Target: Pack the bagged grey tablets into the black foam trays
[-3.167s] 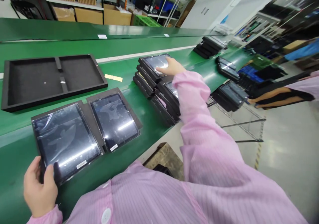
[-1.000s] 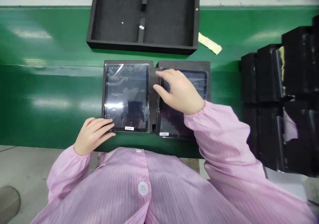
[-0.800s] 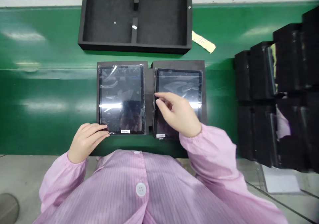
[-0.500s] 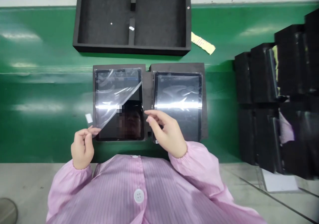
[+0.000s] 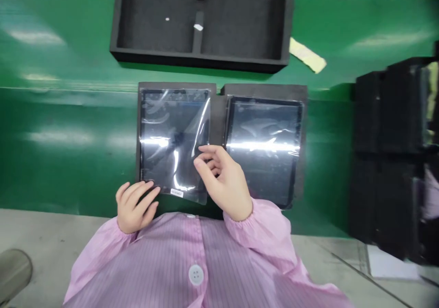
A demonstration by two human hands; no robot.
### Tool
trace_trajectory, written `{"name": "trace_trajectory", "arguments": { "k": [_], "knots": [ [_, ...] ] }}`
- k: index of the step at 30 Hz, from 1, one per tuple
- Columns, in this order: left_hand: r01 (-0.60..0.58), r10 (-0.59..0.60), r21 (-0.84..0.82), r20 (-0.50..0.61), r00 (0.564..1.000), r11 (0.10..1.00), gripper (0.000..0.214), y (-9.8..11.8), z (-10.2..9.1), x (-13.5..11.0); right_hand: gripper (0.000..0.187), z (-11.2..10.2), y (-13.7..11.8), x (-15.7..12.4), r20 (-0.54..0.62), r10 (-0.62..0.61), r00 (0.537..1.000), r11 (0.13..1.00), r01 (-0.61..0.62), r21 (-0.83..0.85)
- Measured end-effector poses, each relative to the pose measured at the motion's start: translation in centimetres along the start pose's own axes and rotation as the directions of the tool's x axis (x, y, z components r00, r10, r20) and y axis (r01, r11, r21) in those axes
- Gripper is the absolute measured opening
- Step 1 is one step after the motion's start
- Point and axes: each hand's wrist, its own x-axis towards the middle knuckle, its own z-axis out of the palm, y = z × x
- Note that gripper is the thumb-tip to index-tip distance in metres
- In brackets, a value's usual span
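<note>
A tablet (image 5: 171, 130) lies on a dark foam pad, its screen covered by clear protective film (image 5: 192, 180). The film's lower right corner sticks out past the tablet's bottom edge, and a small white label (image 5: 176, 193) shows there. My left hand (image 5: 135, 207) is open, fingers spread, with its fingertips at the tablet's lower left corner. Over the tablet's right edge is my right hand (image 5: 224, 180), thumb and forefinger apart with nothing seen between them; whether it touches the film I cannot tell. To its right lies a second film-covered tablet (image 5: 264, 130).
A black foam tray (image 5: 199, 59) with two compartments stands at the back of the green table (image 5: 68, 161). Beside it lies a yellow paper strip (image 5: 307, 55). Black foam blocks (image 5: 370, 116) are stacked at the right.
The film, folded back diagonally before, now lies across the whole left tablet. My left hand has let go of the film's tab and opened out. The view has shifted, too.
</note>
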Motion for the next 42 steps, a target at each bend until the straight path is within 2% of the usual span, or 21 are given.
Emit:
{"name": "trace_trajectory", "arguments": {
  "k": [3,5,7,9,10,11,12,13,15,17,24,28,35,39,40,41,42],
  "knots": [
    [-0.034,0.035,-0.034,0.008,0.999,0.999,0.022,0.7,0.2,0.6,0.029,1.6,-0.8,-0.3,-0.016,-0.238,0.971,0.962,0.234,-0.141],
    [-0.051,0.051,-0.059,0.003,0.999,0.997,0.024,0.9,0.3,0.8,0.029,2.5,-1.4,-0.7,0.054,-0.429,0.902,0.889,0.432,-0.154],
    [-0.058,0.056,-0.063,-0.031,0.998,0.996,0.022,0.9,0.3,0.8,0.030,3.1,-1.8,-1.1,0.195,-0.587,0.786,0.788,0.610,-0.083],
    [-0.048,0.047,-0.054,-0.030,0.998,0.997,0.022,1.0,0.4,0.5,0.028,3.5,-1.9,-1.6,0.359,-0.701,0.617,0.683,0.725,0.086],
    [-0.039,0.038,-0.044,-0.022,0.999,0.998,0.024,1.1,0.4,0.3,0.027,3.5,-1.8,-1.9,0.430,-0.730,0.530,0.646,0.742,0.182],
    [-0.027,0.026,-0.030,-0.016,1.000,0.999,0.025,1.2,0.5,0.1,0.027,3.6,-1.6,-2.2,0.487,-0.739,0.466,0.631,0.731,0.259],
    [-0.006,0.005,-0.013,-0.022,1.000,1.000,0.025,1.3,0.7,0.0,0.027,3.5,-1.5,-2.5,0.533,-0.728,0.430,0.640,0.704,0.306],
    [0.015,-0.015,0.004,-0.042,0.999,1.000,0.024,1.5,0.9,-0.2,0.026,3.5,-1.3,-2.8,0.573,-0.703,0.422,0.666,0.673,0.322],
    [0.051,-0.049,0.017,-0.097,0.994,0.999,0.024,1.8,1.2,-0.4,0.023,3.1,-1.2,-3.1,0.634,-0.633,0.444,0.731,0.612,0.302],
    [0.068,-0.066,0.012,-0.119,0.991,0.998,0.025,2.0,1.5,-0.5,0.019,2.7,-1.2,-3.2,0.666,-0.591,0.455,0.760,0.592,0.269],
    [0.085,-0.087,-0.021,-0.091,0.992,0.996,0.030,1.9,1.3,-0.7,0.016,1.6,-1.4,-2.6,0.793,-0.435,0.426,0.813,0.566,0.141],
    [0.071,-0.072,-0.025,-0.078,0.994,0.997,0.033,1.8,1.3,-0.7,0.016,1.3,-1.3,-2.6,0.823,-0.370,0.431,0.850,0.514,0.113],
    [0.109,-0.113,-0.061,-0.075,0.991,0.992,0.040,1.7,1.9,-1.7,0.019,0.8,-1.4,-2.3,0.820,-0.369,0.437,0.886,0.432,0.168],
    [0.100,-0.103,-0.045,-0.068,0.992,0.994,0.039,1.2,1.6,-1.7,0.016,0.3,-1.5,-1.7,0.769,-0.446,0.459,0.867,0.434,0.244],
    [0.078,-0.080,-0.035,-0.051,0.995,0.996,0.037,1.0,1.4,-1.6,0.015,0.2,-1.7,-1.6,0.739,-0.481,0.471,0.856,0.436,0.279],
    [0.056,-0.057,-0.019,-0.032,0.998,0.998,0.035,0.9,1.2,-1.4,0.015,0.1,-1.9,-1.6,0.699,-0.509,0.503,0.848,0.434,0.305],
    [0.026,-0.026,-0.003,-0.007,1.000,1.000,0.033,0.7,0.9,-1.2,0.014,0.1,-2.0,-1.5,0.649,-0.522,0.554,0.847,0.427,0.317]
  ]
}}
